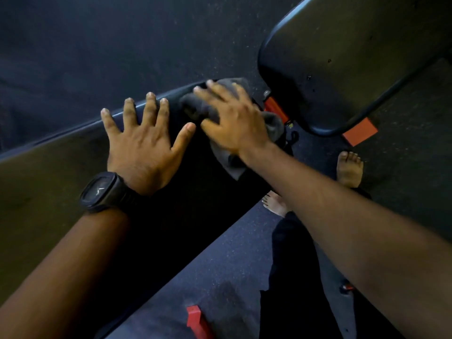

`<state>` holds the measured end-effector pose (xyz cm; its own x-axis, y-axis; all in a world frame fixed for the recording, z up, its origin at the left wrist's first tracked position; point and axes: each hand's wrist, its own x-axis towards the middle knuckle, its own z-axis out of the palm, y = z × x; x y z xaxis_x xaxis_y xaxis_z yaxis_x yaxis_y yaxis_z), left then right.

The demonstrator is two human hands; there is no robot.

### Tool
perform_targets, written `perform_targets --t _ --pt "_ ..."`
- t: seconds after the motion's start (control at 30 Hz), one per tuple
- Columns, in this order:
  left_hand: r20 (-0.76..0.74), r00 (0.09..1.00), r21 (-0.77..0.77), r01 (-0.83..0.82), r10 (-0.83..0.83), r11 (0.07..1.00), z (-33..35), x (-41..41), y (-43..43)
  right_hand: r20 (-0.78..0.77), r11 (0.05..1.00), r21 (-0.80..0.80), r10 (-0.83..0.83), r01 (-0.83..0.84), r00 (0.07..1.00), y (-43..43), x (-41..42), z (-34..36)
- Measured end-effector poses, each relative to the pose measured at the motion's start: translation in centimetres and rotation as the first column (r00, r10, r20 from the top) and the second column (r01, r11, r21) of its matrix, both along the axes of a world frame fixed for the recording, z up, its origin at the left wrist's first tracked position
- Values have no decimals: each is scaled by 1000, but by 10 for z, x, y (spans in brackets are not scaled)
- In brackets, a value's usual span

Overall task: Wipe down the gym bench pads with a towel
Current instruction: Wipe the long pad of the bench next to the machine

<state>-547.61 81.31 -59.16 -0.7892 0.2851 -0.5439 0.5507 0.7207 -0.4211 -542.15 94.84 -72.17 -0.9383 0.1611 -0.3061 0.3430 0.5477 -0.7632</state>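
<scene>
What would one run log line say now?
left hand: flat on long black padded bench pad | right hand: presses grey cloth towel onto pad's end

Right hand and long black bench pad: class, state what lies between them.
In the head view, a crumpled grey cloth towel lies between the right hand and the long black bench pad, under its fingers.

No text, label, brand, number or sign can be read. The watch (pixel 101 192) face is dark and its markings are too faint to make out.
</scene>
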Motion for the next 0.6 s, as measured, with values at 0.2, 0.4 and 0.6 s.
perform_targets --t 0.2,0.4,0.6 --pt "19 1000 15 4 -5 1000 -12 -4 10 303 964 -83 -216 252 928 35 73 -35" --pt "18 999 28 -38 37 999 -19 -3 20 -30 974 -47 -223 222 974 -23 100 31" --pt "13 988 140 -153 153 978 -20 -9 25 -184 989 -133 45 -70 982 -12 -10 22"
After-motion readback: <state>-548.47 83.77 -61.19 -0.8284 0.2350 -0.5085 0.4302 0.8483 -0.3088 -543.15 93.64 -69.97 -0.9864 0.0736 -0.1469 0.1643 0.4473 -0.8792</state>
